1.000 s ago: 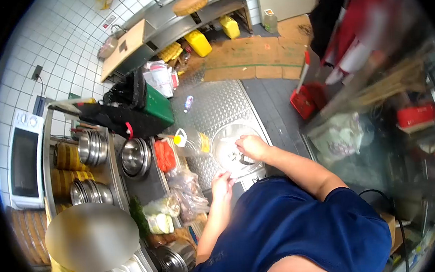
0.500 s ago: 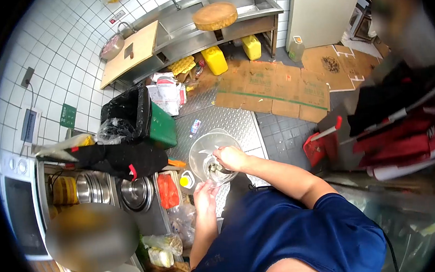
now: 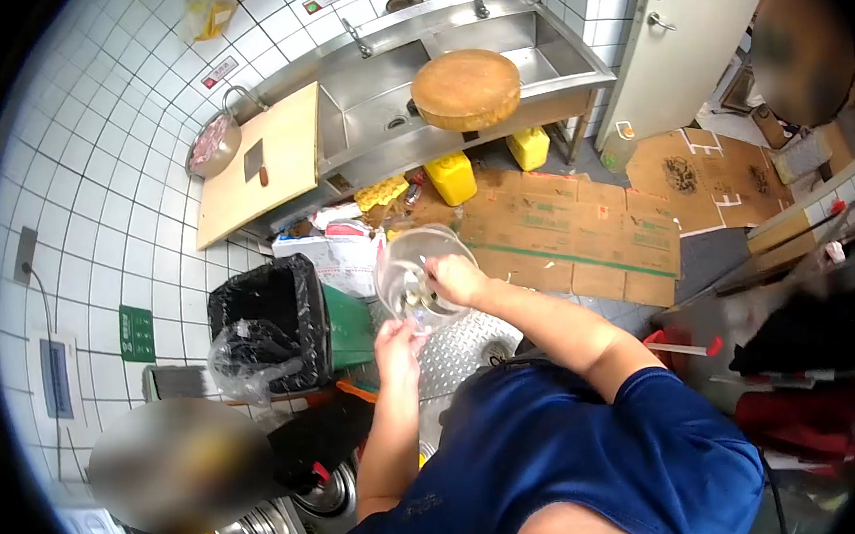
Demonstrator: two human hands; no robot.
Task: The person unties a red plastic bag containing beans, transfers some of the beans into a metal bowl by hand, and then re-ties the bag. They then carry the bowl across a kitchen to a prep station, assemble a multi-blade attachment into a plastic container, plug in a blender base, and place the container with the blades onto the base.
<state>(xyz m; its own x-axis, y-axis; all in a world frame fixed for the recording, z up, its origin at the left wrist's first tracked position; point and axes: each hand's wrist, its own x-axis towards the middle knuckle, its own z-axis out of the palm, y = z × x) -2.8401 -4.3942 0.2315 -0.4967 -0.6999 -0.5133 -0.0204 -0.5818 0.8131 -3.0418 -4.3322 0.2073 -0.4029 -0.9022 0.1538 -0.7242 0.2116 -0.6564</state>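
A clear plastic tub (image 3: pixel 389 274) is held in front of my body, tilted so that its inside shows. Small pale and dark pieces (image 3: pixel 414 297) lie at its bottom, too small to name. My left hand (image 3: pixel 397 355) grips the near lower edge of the tub. From the right, my right hand (image 3: pixel 456 280) reaches over the tub's opening with its fingers curled. What those fingers hold, if anything, is hidden from me.
Left of the tub stands a green bin (image 3: pixel 348 326) with a black liner. Ahead, a steel sink (image 3: pixel 377 89) carries a round chopping block (image 3: pixel 465 86) and a board (image 3: pixel 289 168) with a cleaver (image 3: pixel 257 162). Flattened cardboard (image 3: pixel 572 229) covers the floor.
My view has swung towards the sink and bin, and the crates and bags at lower left have mostly left sight. Both hands stay at the tub, which has come along with me.
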